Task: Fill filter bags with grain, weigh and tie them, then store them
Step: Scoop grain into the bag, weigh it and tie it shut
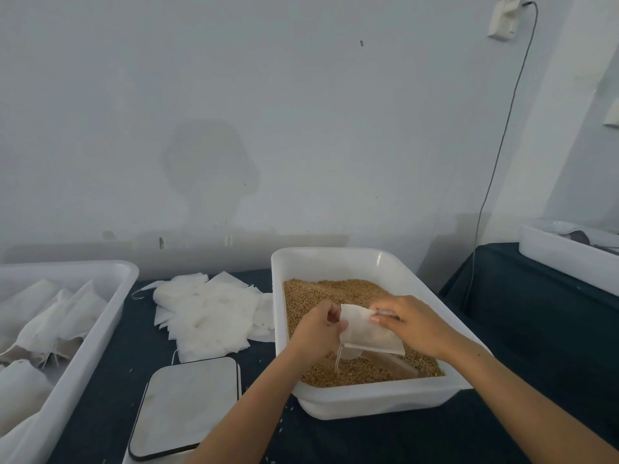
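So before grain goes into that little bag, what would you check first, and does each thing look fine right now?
1. Filter bag held by both hands: ok, left hand and right hand pinch it.
2. Bag held over the grain tub: ok.
3. Bag mouth open: cannot tell.
4. Grain in supply: ok.
5. Scale platform free: ok.
6. Drawstring untangled: ok, hangs loose.

We see a table [536,329] under dark cloth. Directly on it lie a white tub of grain [378,395], a loose pile of empty filter bags [207,313], a flat scale [187,405], a left tub of filled bags [83,346], and another white tub [562,259] at far right.
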Motion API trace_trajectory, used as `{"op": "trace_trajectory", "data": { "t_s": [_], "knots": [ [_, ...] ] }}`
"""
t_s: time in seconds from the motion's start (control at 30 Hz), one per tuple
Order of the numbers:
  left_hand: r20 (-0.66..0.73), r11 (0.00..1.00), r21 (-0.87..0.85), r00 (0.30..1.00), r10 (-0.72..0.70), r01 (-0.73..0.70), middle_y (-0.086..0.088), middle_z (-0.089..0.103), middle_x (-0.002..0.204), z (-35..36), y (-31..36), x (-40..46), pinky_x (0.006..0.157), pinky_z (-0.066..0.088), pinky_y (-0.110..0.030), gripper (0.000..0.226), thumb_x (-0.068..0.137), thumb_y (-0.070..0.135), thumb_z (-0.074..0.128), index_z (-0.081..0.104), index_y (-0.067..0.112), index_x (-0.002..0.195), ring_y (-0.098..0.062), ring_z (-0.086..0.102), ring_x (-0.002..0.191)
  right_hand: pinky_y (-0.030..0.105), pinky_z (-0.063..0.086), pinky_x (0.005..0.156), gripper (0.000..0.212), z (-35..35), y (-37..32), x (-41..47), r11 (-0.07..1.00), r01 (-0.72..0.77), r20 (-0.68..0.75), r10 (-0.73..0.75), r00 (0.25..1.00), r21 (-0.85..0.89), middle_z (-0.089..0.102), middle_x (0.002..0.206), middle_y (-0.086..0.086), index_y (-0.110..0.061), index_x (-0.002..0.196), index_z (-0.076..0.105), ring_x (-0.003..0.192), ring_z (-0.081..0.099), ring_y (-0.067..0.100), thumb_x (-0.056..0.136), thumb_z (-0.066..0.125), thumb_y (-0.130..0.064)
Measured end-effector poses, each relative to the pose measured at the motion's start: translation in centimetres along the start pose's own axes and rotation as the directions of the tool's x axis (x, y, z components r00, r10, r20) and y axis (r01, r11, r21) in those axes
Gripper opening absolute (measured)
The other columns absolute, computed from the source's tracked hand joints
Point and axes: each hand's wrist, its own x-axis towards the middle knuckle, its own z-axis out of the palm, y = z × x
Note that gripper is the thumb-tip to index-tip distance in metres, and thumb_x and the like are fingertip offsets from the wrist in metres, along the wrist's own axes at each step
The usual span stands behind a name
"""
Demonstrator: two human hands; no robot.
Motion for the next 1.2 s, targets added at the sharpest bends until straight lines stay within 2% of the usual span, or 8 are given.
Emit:
{"op": "trace_trajectory", "data": {
  "t_s": [0.23, 0.37, 0.5, 0.67, 0.8, 0.9, 1.07, 1.2],
  "knots": [
    [-0.071, 0.961, -0.076, 0.963, 0.261, -0.267, 0.014, 0.056, 0.079, -0.6, 1.1, -0.6, 0.076, 0.041, -0.016, 0.025, 0.091, 0.009, 0.057, 0.047, 0.025, 0.075, -0.001, 0.055, 0.083, 0.022, 0.048, 0.068, 0.022, 2.0, -0.6, -0.4, 0.968, -0.106, 0.027, 0.103, 0.994, 0.226, 0.061, 0.080, -0.012, -0.032, 0.075, 0.056, 0.076, 0.058, -0.001, 0.093, 0.056, -0.021],
    [-0.019, 0.915, 0.041, 0.916, 0.401, -0.400, 0.012, 0.059, 0.076, -0.3, 1.2, -0.8, 0.075, 0.042, -0.011, 0.014, 0.085, 0.003, 0.063, 0.061, 0.015, 0.077, 0.003, 0.054, 0.074, 0.016, 0.051, 0.070, 0.019, 3.1, -1.5, -0.2, 0.913, -0.182, 0.101, 0.156, 0.983, 0.364, 0.068, 0.096, -0.011, -0.029, 0.097, 0.063, 0.086, 0.063, -0.001, 0.080, 0.072, -0.029],
    [0.014, 0.876, 0.126, 0.884, 0.467, -0.465, 0.007, 0.065, 0.078, -0.2, 1.5, -1.1, 0.075, 0.042, -0.010, 0.006, 0.083, 0.006, 0.067, 0.065, 0.010, 0.080, 0.002, 0.057, 0.075, 0.023, 0.046, 0.068, 0.021, 3.8, -2.2, 0.1, 0.889, -0.240, -0.003, 0.262, 0.965, 0.390, 0.069, 0.083, 0.003, -0.012, 0.087, 0.069, 0.073, 0.060, 0.015, 0.074, 0.078, -0.026],
    [-0.196, 0.956, -0.094, 0.946, 0.257, -0.279, 0.019, 0.058, 0.104, -0.6, 1.6, -1.4, 0.085, 0.047, -0.015, 0.029, 0.083, 0.018, 0.070, 0.051, 0.026, 0.103, 0.006, 0.054, 0.099, 0.018, 0.046, 0.051, 0.017, 3.3, -3.3, 0.0, 0.711, -0.236, -0.131, 0.420, 0.898, 0.662, 0.070, 0.077, 0.000, -0.012, 0.085, 0.066, 0.061, 0.062, 0.005, 0.075, 0.076, -0.021],
    [-0.230, 0.943, -0.251, 0.959, 0.164, -0.221, 0.015, 0.063, 0.080, -2.3, 2.0, -2.1, 0.071, 0.049, -0.019, 0.005, 0.087, 0.019, 0.065, 0.061, 0.019, 0.085, -0.006, 0.060, 0.081, 0.034, 0.055, 0.065, 0.022, 2.1, -5.1, 0.3, 0.537, -0.132, -0.147, 0.445, 0.883, 0.833, 0.071, 0.089, 0.004, -0.013, 0.097, 0.066, 0.085, 0.067, 0.021, 0.077, 0.074, -0.011],
    [-0.308, 0.940, -0.179, 0.924, 0.228, -0.292, 0.013, 0.060, 0.065, -4.7, 2.3, -2.9, 0.062, 0.043, -0.020, 0.014, 0.089, 0.020, 0.063, 0.064, 0.014, 0.076, -0.003, 0.054, 0.064, 0.042, 0.054, 0.075, 0.023, 2.1, -7.5, 1.0, 0.454, -0.077, -0.128, 0.405, 0.906, 0.888, 0.072, 0.094, 0.008, -0.012, 0.099, 0.066, 0.088, 0.067, 0.023, 0.077, 0.074, -0.012],
    [-0.466, 0.947, 0.187, 0.825, 0.320, -0.261, 0.010, 0.061, 0.065, -9.7, 1.7, -5.8, 0.058, 0.040, -0.018, 0.017, 0.090, 0.030, 0.061, 0.061, 0.024, 0.074, -0.004, 0.054, 0.062, 0.015, 0.048, 0.054, 0.010, 4.5, -12.7, 2.7, 0.536, 0.003, -0.209, 0.323, 0.923, 0.844, 0.068, 0.070, -0.011, -0.024, 0.081, 0.067, 0.063, 0.061, -0.002, 0.077, 0.076, -0.023],
    [-0.547, 0.950, 0.290, 0.795, 0.263, -0.114, 0.013, 0.062, 0.069, -12.9, -0.3, -9.1, 0.059, 0.045, -0.020, 0.015, 0.090, 0.032, 0.060, 0.058, 0.026, 0.077, -0.003, 0.059, 0.067, 0.022, 0.048, 0.063, 0.013, 7.8, -16.4, 4.2, 0.472, -0.030, -0.116, 0.277, 0.954, 0.881, 0.069, 0.081, -0.003, -0.019, 0.088, 0.066, 0.080, 0.063, 0.016, 0.079, 0.074, -0.017]
  ]
}}
